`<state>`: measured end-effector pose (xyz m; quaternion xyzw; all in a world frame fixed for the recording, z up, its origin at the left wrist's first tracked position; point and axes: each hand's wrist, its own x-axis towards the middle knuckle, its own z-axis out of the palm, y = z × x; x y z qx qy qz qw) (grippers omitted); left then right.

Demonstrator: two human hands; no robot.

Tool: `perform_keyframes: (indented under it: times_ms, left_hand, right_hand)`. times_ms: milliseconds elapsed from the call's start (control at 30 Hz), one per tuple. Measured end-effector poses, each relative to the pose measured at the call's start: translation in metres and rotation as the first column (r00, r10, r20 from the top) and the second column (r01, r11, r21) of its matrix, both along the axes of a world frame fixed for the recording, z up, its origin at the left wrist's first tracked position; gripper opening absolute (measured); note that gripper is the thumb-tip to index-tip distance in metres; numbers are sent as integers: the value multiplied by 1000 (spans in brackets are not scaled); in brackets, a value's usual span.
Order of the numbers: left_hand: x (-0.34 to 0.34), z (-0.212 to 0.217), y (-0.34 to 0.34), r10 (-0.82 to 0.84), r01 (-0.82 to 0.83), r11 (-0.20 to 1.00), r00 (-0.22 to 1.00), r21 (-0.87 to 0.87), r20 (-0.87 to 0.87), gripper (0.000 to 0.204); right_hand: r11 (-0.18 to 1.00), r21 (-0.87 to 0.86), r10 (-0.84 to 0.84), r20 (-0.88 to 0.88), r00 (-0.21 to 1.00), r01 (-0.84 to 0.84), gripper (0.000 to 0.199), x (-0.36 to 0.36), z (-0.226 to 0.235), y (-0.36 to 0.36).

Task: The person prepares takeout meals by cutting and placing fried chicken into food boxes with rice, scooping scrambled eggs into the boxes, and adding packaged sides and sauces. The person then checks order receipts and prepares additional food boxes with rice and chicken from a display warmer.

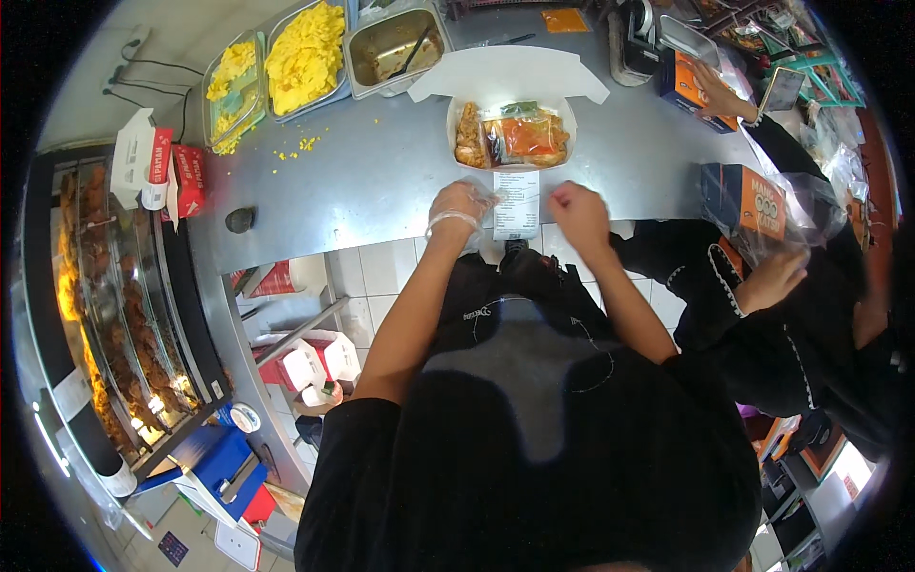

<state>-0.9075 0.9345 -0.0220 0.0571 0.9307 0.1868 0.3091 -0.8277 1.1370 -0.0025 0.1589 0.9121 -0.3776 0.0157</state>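
A printed paper receipt (516, 205) lies at the counter's front edge, just before an open white food box (509, 67). The box holds fried food (468, 135) and clear-wrapped packets, one orange-red (526, 138). My left hand (461, 204), in a clear plastic glove, has its fingers bent together at the receipt's left edge. To the right of the receipt, slightly apart from it, is my bare right hand (579, 215), fingers curled in; whether anything small is in them is hidden.
Trays of yellow food (307, 59) and a metal pan (396, 50) stand far left. A lit display cabinet (124, 305) is at left. On the right, a co-worker's hands (720, 92) are by an orange and dark-blue box (684, 84); a bagged box (748, 200) sits nearer.
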Motion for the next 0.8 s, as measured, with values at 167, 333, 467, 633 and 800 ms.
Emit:
perform_keyframes:
  times_ms: [167, 333, 467, 633, 800]
  left_hand:
    - [5, 6, 5, -55, 54, 998, 993, -10, -101, 45]
    - [8, -12, -9, 34, -32, 999, 997, 39, -72, 43]
    - [14, 5, -14, 245, -173, 932, 948, 317, -202, 42]
    - [54, 21, -99, 838, -623, 246, 521, 742, 159, 40]
    - [110, -26, -188, 920, -702, 85, 328, 707, 215, 41]
  right_hand:
    - [975, 147, 152, 112, 982, -167, 15, 1, -4, -24]
    - [967, 253, -69, 159, 985, 27, 21, 20, 4, 41]
    - [988, 128, -89, 1, 996, 88, 18, 29, 14, 64]
    - [992, -90, 88, -47, 995, -92, 20, 29, 12, 32]
    - [901, -296, 333, -1, 943, -318, 23, 28, 15, -3]
